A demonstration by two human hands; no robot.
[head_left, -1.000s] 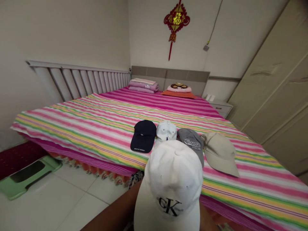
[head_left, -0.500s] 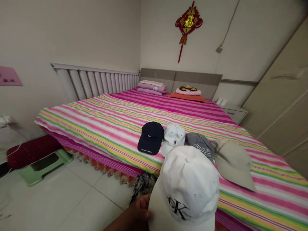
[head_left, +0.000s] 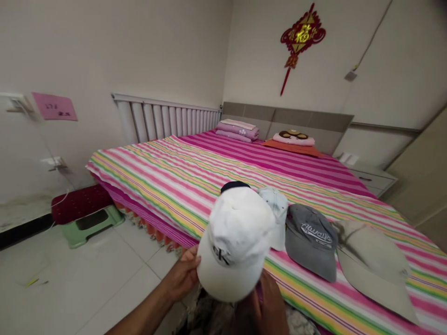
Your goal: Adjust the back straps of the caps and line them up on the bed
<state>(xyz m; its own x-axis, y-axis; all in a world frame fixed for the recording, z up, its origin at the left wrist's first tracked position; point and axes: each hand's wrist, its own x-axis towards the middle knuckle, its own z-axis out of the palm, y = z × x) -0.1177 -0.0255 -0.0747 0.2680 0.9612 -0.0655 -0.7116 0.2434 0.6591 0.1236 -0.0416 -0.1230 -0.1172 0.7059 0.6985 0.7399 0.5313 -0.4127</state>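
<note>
A white baseball cap (head_left: pixel 240 223) with black "CK" lettering is held up in front of the bed, its brim toward me. My left hand (head_left: pixel 185 272) pinches the left edge of the brim between thumb and fingers. My right hand (head_left: pixel 271 302) is at the brim's lower right edge, closed on it, with some fingers hidden. Behind the held cap, a navy cap (head_left: pixel 235 185) is mostly covered and a pale blue cap (head_left: pixel 277 209) partly so. To their right on the bed lie a grey "Always" cap (head_left: pixel 310 242) and a beige cap (head_left: pixel 377 265).
The striped bed (head_left: pixel 157 172) fills the middle, with folded purple bedding (head_left: pixel 237 131) and an orange-and-pink stack (head_left: pixel 295 142) by the headboard. A green stool (head_left: pixel 94 225) and a maroon cushioned piece (head_left: pixel 78 204) stand left. A nightstand (head_left: pixel 373 179) is at the right.
The white cap has moved left and farther from me, now covering most of the navy cap. My right hand has come into view at its brim. The view has turned left.
</note>
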